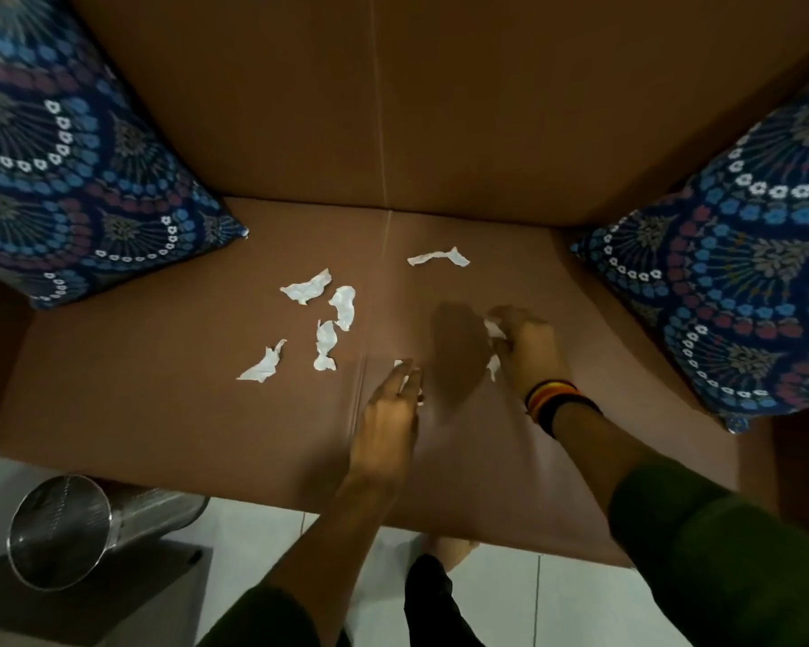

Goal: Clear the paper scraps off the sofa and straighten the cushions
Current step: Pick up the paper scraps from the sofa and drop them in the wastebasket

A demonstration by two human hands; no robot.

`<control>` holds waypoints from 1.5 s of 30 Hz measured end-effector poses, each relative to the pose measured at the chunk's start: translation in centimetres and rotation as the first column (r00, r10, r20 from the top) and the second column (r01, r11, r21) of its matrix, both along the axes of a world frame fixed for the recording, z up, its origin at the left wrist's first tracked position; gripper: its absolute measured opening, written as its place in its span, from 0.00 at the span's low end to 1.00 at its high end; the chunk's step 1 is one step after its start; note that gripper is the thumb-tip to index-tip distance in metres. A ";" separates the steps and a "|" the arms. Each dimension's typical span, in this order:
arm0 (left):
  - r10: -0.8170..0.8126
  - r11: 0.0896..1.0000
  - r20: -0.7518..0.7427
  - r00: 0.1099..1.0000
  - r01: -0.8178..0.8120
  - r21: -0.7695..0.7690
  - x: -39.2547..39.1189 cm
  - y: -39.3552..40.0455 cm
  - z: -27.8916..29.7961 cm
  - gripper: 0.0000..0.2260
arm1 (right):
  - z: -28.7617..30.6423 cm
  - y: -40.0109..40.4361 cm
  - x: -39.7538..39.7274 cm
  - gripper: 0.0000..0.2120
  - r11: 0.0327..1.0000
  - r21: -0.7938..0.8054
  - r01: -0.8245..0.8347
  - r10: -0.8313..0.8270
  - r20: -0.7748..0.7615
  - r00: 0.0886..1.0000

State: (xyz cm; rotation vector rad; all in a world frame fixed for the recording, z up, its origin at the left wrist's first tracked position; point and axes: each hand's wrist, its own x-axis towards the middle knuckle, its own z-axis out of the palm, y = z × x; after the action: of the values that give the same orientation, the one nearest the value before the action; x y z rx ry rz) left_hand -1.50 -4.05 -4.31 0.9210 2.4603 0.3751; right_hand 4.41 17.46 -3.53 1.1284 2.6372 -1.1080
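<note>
The brown sofa (206, 413) is under me, and most of the job looks undone. The left cushion (80, 179) leans into its corner and the right cushion (729, 291) slumps at a slant against the other arm; I judge neither has been straightened yet. A metal mesh bin (61, 530) lies tipped on its side on the floor, left of my legs, and I see no paper in it.

Five paper scraps (326, 344) lie loose on the seat: four clustered left of centre, one further back near the backrest.

My right hand (528, 352) is curled around white scraps (495, 330), its grip pinching them. My left hand (388, 413) rests flat, fingers spread, over a small scrap (398, 363) it has not closed on.

So the gathering has barely begun, by my reckoning.
</note>
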 end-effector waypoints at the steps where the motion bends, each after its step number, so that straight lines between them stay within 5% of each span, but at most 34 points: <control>1: 0.013 1.000 0.015 1.000 -0.013 -0.015 -0.4 -0.1 -0.3 0.36 | -0.1 0.4 -2.0 0.18 1.000 0.016 -0.027 0.027 -0.009 1.000; 8: 0.104 0.994 0.062 0.993 -0.103 -0.027 -0.3 -0.6 -3.8 0.23 | -2.3 2.0 -12.2 0.30 0.942 0.144 -0.302 0.282 0.143 0.949; 13: 0.092 0.995 0.011 0.996 -0.091 -0.043 -0.8 -1.3 -4.2 0.09 | -4.5 1.8 -14.2 0.25 0.862 0.172 -0.477 0.401 0.344 0.849; 16: 0.109 0.994 0.022 0.994 -0.108 -0.029 -1.3 -1.4 -3.4 0.11 | -4.2 1.2 -12.8 0.22 0.887 0.160 -0.433 0.353 0.368 0.860; 20: 0.172 0.985 0.082 0.982 -0.172 -0.007 -1.7 -2.6 -2.4 0.14 | -2.7 -1.0 -9.1 0.10 0.957 0.097 -0.272 0.235 0.281 0.930; 24: 0.367 0.926 0.173 0.914 -0.376 0.023 -1.2 -4.4 -0.5 0.12 | -0.9 -6.4 -4.8 0.17 0.991 -0.106 -0.081 0.090 0.084 0.992; 27: 0.442 0.890 0.218 0.870 -0.455 0.012 -0.8 -6.2 1.0 0.11 | 0.0 -9.6 -3.0 0.10 0.977 -0.213 -0.001 0.018 0.078 0.997; 33: 0.375 0.923 0.095 0.922 -0.381 0.050 -2.3 -10.2 2.0 0.08 | 0.7 -12.7 -3.9 0.05 0.989 -0.148 -0.013 0.029 0.105 0.994; 36: 0.356 0.925 0.105 0.928 -0.366 0.099 -2.8 -13.1 2.4 0.17 | 1.4 -15.5 -4.8 0.04 0.992 -0.125 -0.034 0.044 0.079 0.996; 38: 0.372 0.923 0.042 0.927 -0.375 0.083 -3.5 -16.4 2.8 0.12 | 2.0 -18.1 -5.8 0.04 0.990 -0.135 -0.047 0.057 0.067 0.996; 42: 0.539 0.840 0.040 0.841 -0.540 0.043 -6.5 -24.9 4.1 0.15 | 3.2 -25.6 -9.4 0.06 0.974 -0.181 -0.138 0.152 0.064 0.986; 45: 0.718 0.688 0.058 0.693 -0.720 0.092 -9.0 -32.9 4.6 0.14 | 4.2 -33.4 -12.9 0.05 0.946 -0.235 -0.224 0.234 0.016 0.972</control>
State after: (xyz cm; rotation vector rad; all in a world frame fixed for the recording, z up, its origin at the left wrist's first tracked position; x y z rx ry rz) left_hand -10.47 -36.98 0.30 -0.0889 2.7139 0.7774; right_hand -8.49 -15.89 0.67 0.7702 2.4465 -1.2831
